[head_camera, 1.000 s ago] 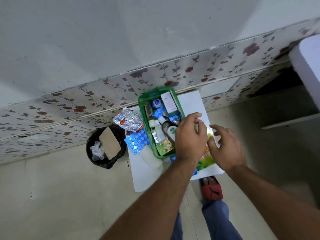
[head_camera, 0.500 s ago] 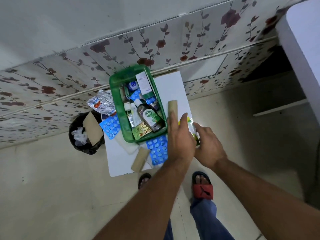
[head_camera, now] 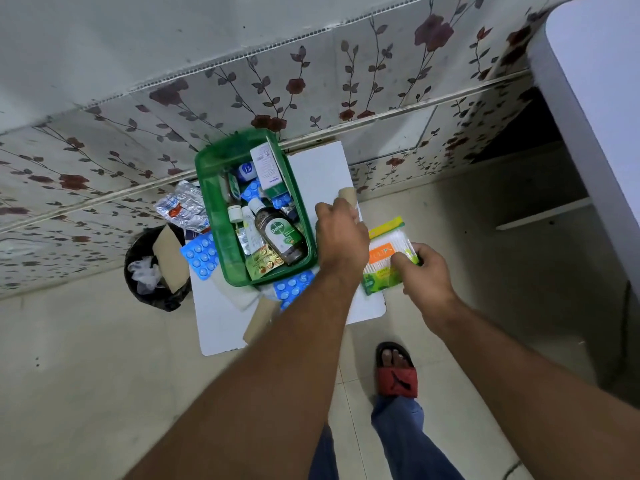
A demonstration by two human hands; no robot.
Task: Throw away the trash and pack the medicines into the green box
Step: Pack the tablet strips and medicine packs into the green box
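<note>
1. Floral wall tiles behind, pale floor; small white worktop pushed vs the wall.
2. Far left on floor: black trash bin, cardboard already in it. Foil strips and blue blister pack lie betw bin and green box.
3. Box is part filled w/ bottles and packs.
4. Left hand, just right of box, grip closed on cardboard tube, long axis pointing to wall.
5. Right hand pinches cotton bud pack at worktop's right edge.
6. Judgement: tube is trash; bin lies far left past box, so left arm must cross over it. Pack sits close to box, clear path.
</note>
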